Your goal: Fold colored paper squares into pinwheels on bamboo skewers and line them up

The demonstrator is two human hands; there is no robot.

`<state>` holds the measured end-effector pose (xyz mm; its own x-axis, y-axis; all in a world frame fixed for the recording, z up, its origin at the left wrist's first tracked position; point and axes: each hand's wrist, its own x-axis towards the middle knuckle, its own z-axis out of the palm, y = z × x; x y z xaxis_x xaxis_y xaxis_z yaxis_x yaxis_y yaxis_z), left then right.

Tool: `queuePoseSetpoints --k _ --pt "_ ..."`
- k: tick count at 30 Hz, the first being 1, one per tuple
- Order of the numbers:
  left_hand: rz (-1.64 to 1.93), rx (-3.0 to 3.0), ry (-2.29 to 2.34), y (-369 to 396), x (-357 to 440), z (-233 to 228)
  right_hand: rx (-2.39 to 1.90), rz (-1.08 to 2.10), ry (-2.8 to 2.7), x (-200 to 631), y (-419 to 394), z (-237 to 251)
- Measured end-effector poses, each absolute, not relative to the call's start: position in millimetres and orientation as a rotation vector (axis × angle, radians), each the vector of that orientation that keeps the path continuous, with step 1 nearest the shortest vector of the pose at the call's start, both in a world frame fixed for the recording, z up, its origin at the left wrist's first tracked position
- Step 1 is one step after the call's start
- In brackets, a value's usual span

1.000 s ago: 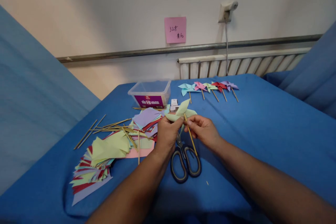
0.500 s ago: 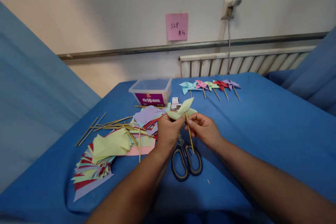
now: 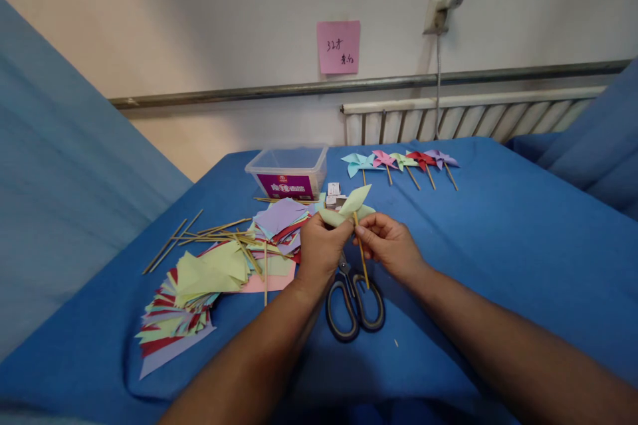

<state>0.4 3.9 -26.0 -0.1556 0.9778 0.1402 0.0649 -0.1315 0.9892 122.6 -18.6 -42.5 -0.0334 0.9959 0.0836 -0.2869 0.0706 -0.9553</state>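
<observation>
My left hand [image 3: 323, 244] grips a pale green paper pinwheel [image 3: 356, 199], its folded blades standing up above the fingers. Against the pinwheel's middle lies a thin wooden stick [image 3: 362, 255], pinched near its upper end by the fingertips of my right hand [image 3: 386, 244]. The stick points down toward me. Where stick and paper meet is partly hidden by the fingers. Below my hands a pair of scissors [image 3: 355, 309] with dark handles rests on the blue cloth, its blades mostly covered by my left hand.
Coloured paper sheets [image 3: 212, 272] and loose sticks [image 3: 219, 236] lie to the left. A clear plastic box [image 3: 288, 166] with a purple label stands behind, beside a small white box [image 3: 333, 189]. Several finished pinwheels [image 3: 383, 159] line the table's back edge.
Both hands keep the same hold on the pinwheel and stick. The camera view has shifted very slightly; nothing else has visibly moved.
</observation>
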Motion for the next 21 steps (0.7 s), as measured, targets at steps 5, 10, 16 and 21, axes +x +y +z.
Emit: queuePoseSetpoints --k 5,10,16,21 --pt "1.42 1.265 1.257 4.3 0.6 -26.6 -0.929 1.307 -1.063 122.7 -19.9 -39.6" --pt "1.406 1.264 1.266 5.2 -0.1 -28.1 -0.942 1.303 -1.063 122.6 -20.1 -37.4" --pt "1.398 1.282 1.3 3.8 0.4 -25.1 -0.93 1.311 -1.069 123.0 -20.2 -38.3" --pt "1.401 1.281 1.332 2.1 1.3 -22.1 -0.947 1.305 -1.083 122.7 -20.4 -38.8"
